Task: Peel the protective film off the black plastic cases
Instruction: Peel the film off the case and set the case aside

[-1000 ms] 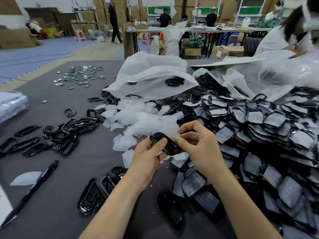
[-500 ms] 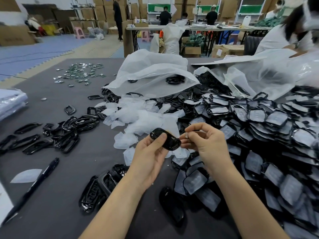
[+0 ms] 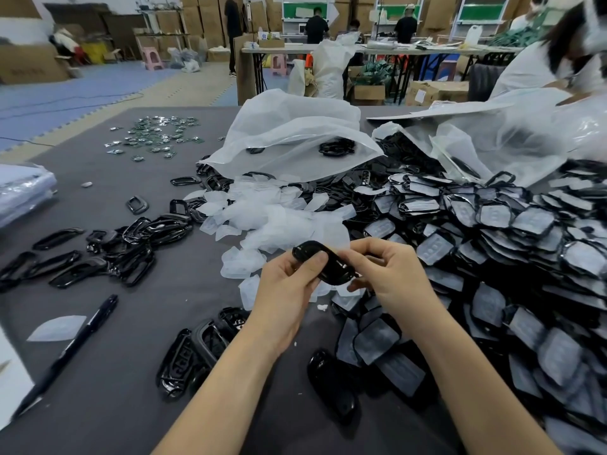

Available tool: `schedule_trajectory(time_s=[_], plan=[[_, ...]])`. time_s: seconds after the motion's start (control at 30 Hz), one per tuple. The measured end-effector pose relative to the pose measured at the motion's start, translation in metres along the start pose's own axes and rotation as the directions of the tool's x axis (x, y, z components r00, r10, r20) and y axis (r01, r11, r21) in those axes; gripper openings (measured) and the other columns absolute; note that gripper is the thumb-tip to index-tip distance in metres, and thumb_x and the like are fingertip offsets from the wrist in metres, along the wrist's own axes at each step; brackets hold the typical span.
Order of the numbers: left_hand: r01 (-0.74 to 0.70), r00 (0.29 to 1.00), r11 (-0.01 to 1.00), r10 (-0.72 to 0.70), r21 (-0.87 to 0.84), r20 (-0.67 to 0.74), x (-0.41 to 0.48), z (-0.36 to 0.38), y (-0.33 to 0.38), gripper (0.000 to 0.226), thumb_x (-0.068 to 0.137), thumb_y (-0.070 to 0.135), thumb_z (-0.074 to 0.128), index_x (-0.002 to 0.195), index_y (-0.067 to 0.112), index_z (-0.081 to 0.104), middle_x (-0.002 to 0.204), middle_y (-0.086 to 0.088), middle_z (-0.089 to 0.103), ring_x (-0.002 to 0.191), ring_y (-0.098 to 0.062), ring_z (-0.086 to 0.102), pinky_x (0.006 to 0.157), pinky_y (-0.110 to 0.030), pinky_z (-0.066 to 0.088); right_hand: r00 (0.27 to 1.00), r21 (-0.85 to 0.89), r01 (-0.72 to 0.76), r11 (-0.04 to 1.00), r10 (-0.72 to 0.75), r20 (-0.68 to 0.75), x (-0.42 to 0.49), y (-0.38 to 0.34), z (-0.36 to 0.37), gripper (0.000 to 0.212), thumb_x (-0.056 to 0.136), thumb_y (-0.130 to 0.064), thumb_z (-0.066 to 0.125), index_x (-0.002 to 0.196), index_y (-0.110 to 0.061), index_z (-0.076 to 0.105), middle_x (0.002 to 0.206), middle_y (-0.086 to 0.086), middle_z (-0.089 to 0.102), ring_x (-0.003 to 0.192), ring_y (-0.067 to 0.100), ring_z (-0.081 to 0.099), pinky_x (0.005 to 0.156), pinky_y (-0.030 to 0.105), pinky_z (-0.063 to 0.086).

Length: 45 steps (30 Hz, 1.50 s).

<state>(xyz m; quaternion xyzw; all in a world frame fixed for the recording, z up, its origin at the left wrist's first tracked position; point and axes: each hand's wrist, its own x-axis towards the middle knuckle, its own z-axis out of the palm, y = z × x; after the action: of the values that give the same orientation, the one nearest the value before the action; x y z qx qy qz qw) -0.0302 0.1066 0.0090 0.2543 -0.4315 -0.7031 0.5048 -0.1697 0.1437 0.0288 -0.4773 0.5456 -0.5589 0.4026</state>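
A glossy black plastic case (image 3: 331, 269) is held above the table in front of me. My left hand (image 3: 289, 290) grips its left end, thumb lying across the top. My right hand (image 3: 391, 277) has its fingers curled at the case's right end; whether it pinches the film I cannot tell. A heap of film-covered black cases (image 3: 492, 244) fills the right side. Peeled white films (image 3: 279, 218) lie piled just behind my hands.
Bare black frames (image 3: 131, 244) are scattered at left, more black cases (image 3: 197, 353) lie near my left forearm. A black pen (image 3: 75, 346) lies at lower left. Large plastic bags (image 3: 295, 133) stand behind. A person in white sits at far right.
The case has turned slightly in my left hand, and my right hand has moved back in to its right end. Both hands stay at the same spot.
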Motion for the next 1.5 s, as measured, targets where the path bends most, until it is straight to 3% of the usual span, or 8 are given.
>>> schedule_trajectory(time_s=[0.37, 0.9, 1.1, 1.17, 1.23, 1.3, 1.4, 1.5], plan=[[0.072, 0.992, 0.983, -0.088, -0.168, -0.094, 0.000, 0.002, 0.008, 0.016, 0.071, 0.008, 0.061, 0.065, 0.006, 0.075, 0.072, -0.007, 0.073, 0.071, -0.013, 0.072, 0.066, -0.018, 0.055, 0.985, -0.079, -0.051, 0.996, 0.063, 0.159, -0.001, -0.002, 0.005, 0.015, 0.090, -0.002, 0.062, 0.092, 0.012, 0.065, 0.078, 0.010, 0.067, 0.069, 0.011, 0.063, 0.066, 0.022, 0.055], [0.198, 0.974, 0.910, -0.225, -0.365, -0.034, 0.000, -0.004, 0.006, 0.022, 0.077, 0.011, 0.058, 0.065, 0.004, 0.075, 0.075, -0.011, 0.071, 0.076, -0.020, 0.072, 0.069, -0.026, 0.060, 0.997, -0.329, 0.031, 0.944, -0.007, 0.074, -0.014, -0.010, 0.022, 0.026, 0.081, -0.001, 0.066, 0.066, -0.023, 0.066, 0.056, -0.010, 0.062, 0.053, -0.001, 0.050, 0.054, 0.015, 0.043], [0.185, 0.970, 0.885, -0.234, -0.427, -0.066, 0.004, -0.006, 0.009, 0.020, 0.076, 0.011, 0.060, 0.065, 0.003, 0.075, 0.077, -0.012, 0.069, 0.080, -0.024, 0.072, 0.074, -0.030, 0.060, 0.990, -0.422, 0.103, 0.901, -0.135, -0.047, -0.014, -0.007, 0.018, 0.027, 0.080, -0.030, 0.076, 0.059, -0.016, 0.066, 0.056, -0.002, 0.064, 0.045, 0.000, 0.049, 0.048, 0.011, 0.037], [0.169, 0.975, 0.877, -0.215, -0.450, -0.052, 0.005, -0.007, 0.008, 0.020, 0.077, 0.009, 0.060, 0.066, 0.002, 0.074, 0.077, -0.011, 0.069, 0.078, -0.023, 0.072, 0.080, -0.033, 0.060, 0.952, -0.509, 0.192, 0.839, -0.285, -0.111, -0.011, -0.009, 0.012, 0.009, 0.083, -0.025, 0.073, 0.080, -0.017, 0.069, 0.082, -0.005, 0.069, 0.062, -0.001, 0.056, 0.055, 0.010, 0.042], [0.174, 0.980, 0.886, -0.200, -0.431, -0.016, 0.004, -0.007, 0.008, 0.020, 0.079, 0.009, 0.059, 0.068, 0.003, 0.074, 0.080, -0.011, 0.069, 0.083, -0.024, 0.071, 0.085, -0.036, 0.058, 0.903, -0.606, 0.345, 0.717, -0.430, 0.005, -0.011, -0.011, 0.008, 0.039, 0.084, -0.005, 0.068, 0.116, -0.027, 0.063, 0.135, -0.010, 0.049, 0.098, 0.003, 0.055, 0.076, 0.014, 0.046], [0.195, 0.980, 0.899, -0.197, -0.392, 0.036, 0.002, -0.007, 0.007, 0.019, 0.080, 0.010, 0.058, 0.073, 0.002, 0.074, 0.085, -0.012, 0.069, 0.091, -0.025, 0.068, 0.086, -0.034, 0.058, 0.819, -0.681, 0.482, 0.551, -0.559, 0.127, -0.009, -0.009, 0.004, 0.048, 0.081, 0.003, 0.068, 0.119, -0.027, 0.064, 0.148, -0.012, 0.031, 0.120, 0.016, 0.046, 0.090, 0.017, 0.042], [0.228, 0.974, 0.916, -0.215, -0.329, 0.077, -0.001, -0.003, 0.005, 0.019, 0.081, 0.010, 0.057, 0.074, 0.003, 0.074, 0.086, -0.011, 0.070, 0.088, -0.021, 0.069, 0.082, -0.032, 0.058, 0.721, -0.731, 0.537, 0.421, -0.679, 0.139, -0.008, -0.007, 0.004, 0.014, 0.077, -0.002, 0.076, 0.089, -0.010, 0.073, 0.117, -0.002, 0.065, 0.109, 0.023, 0.055, 0.084, 0.026, 0.049], [0.247, 0.968, 0.918, -0.223, -0.310, 0.111, -0.002, -0.002, 0.006, 0.019, 0.082, 0.012, 0.056, 0.083, 0.001, 0.072, 0.100, -0.013, 0.072, 0.087, -0.021, 0.070, 0.079, -0.034, 0.059, 0.761, -0.657, 0.446, 0.607, -0.644, -0.078, -0.008, -0.007, 0.000, 0.008, 0.080, -0.009, 0.075, 0.081, -0.016, 0.071, 0.079, -0.007, 0.068, 0.080, 0.009, 0.060, 0.067, 0.019, 0.048]])
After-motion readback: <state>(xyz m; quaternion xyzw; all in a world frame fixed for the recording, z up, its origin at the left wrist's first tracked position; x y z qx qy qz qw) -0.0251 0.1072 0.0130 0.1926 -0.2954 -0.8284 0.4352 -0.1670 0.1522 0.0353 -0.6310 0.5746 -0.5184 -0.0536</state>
